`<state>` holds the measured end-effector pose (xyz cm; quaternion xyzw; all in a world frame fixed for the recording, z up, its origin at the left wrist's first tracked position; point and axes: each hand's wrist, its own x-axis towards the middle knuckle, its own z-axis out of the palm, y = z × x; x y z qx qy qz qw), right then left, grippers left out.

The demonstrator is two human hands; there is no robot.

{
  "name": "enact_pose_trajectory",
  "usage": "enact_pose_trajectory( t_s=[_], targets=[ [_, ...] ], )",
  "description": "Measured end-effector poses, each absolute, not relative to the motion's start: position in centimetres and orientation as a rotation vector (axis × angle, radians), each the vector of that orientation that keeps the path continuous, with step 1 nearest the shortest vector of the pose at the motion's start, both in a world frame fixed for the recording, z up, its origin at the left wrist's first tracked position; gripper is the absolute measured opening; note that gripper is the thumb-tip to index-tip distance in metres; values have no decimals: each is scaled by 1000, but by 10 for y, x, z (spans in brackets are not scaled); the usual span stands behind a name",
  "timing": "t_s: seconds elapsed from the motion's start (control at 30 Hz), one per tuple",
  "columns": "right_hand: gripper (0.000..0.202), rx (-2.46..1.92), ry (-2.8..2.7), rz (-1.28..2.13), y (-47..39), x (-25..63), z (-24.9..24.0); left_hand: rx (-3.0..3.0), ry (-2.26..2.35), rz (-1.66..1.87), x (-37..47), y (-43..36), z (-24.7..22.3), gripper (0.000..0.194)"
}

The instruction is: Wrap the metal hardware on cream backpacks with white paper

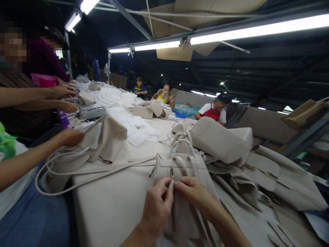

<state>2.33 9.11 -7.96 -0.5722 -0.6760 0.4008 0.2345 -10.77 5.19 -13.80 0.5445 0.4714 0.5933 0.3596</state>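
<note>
A beige bag (183, 219) with handles lies on the pale table in front of me, a gold-coloured zipper running along it. My left hand (158, 202) is over the bag beside the zipper, thumb and fingers pinched on a small white piece (171, 185). Close against it on the right, my right hand (191, 190) has its thumb and fingertips pressed together at the same white piece. Both hands meet just below the zipper's upper end.
More beige bags (221, 139) are piled at the right. White sheets (138, 127) lie mid-table. On the left, a co-worker's hand (72, 137) touches another bag (110, 137), its long strap reaching across the table. Other people sit or stand around the table.
</note>
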Motion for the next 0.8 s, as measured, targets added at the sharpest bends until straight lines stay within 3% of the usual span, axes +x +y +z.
enact_pose_trajectory(
  t_s=[0.3,0.67,0.8],
  targets=[
    [39,-1503,-1689,1324,83,19,-84,840,876,1380,-111,60,-134,45],
    [37,-1511,-1531,954,76,13,-98,1072,940,1454,-109,53,-134,36],
    [38,-1440,-1520,1159,73,14,-95,1072,911,1447,-109,51,-132,35]
  ],
)
